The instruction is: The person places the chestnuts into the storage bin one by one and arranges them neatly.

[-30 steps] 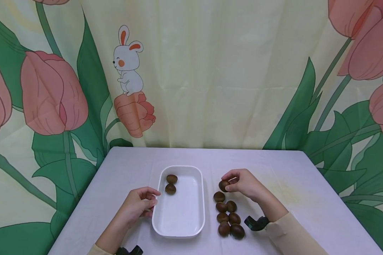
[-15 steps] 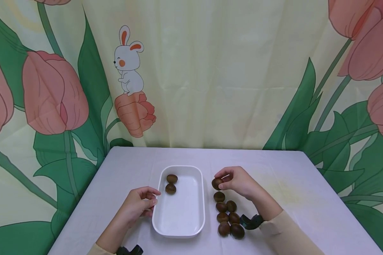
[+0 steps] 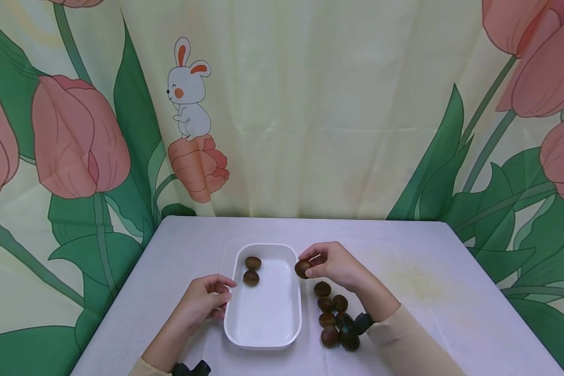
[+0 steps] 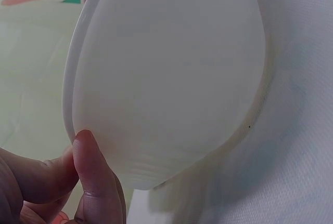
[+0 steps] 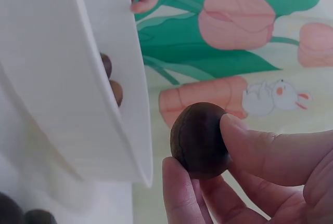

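A glossy brown chestnut [image 5: 200, 140] is pinched between the thumb and fingertips of my right hand [image 3: 340, 269], held at the right rim of the white tray [image 3: 263, 318]. In the right wrist view it shows up close, beside the tray wall. My left hand [image 3: 204, 300] holds the tray's left edge, its thumb [image 4: 96, 177] against the outer wall near the rim. Two chestnuts [image 3: 251, 270] lie inside the tray, one behind the other, near its left wall. Several more chestnuts [image 3: 326, 304] lie on the table right of the tray, some partly covered by the right wrist's camera.
A white cloth covers the table [image 3: 418, 292]. Behind its far edge hangs a curtain [image 3: 319, 115] printed with tulips and a rabbit. Dark wrist cameras [image 3: 359, 324] sit close to the loose chestnuts and at the front edge of the view.
My right hand has carried the chestnut leftward from beyond the loose pile to the tray's right rim. The left hand and tray have stayed in place.
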Action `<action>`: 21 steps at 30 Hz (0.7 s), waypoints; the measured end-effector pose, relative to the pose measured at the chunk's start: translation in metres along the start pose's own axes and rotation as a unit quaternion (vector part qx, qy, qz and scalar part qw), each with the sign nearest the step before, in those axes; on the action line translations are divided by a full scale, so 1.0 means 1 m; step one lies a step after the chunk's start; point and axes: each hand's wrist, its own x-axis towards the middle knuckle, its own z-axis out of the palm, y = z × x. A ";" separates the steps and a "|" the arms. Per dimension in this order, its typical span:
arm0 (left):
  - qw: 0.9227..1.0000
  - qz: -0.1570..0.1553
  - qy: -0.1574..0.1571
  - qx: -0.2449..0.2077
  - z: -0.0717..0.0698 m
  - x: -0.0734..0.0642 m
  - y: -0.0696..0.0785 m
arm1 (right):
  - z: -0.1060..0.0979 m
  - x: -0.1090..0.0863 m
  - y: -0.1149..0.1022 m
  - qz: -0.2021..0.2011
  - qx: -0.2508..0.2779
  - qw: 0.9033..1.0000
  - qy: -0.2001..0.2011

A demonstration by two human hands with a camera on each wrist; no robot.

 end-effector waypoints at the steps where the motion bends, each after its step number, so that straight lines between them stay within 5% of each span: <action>1: 1.000 -0.002 0.001 -0.001 0.000 0.000 0.000 | 0.002 0.001 -0.001 -0.004 0.003 1.000 -0.002; 21: 1.000 0.000 -0.002 -0.006 -0.001 0.003 -0.003 | 0.038 0.018 -0.028 -0.031 0.021 0.999 -0.036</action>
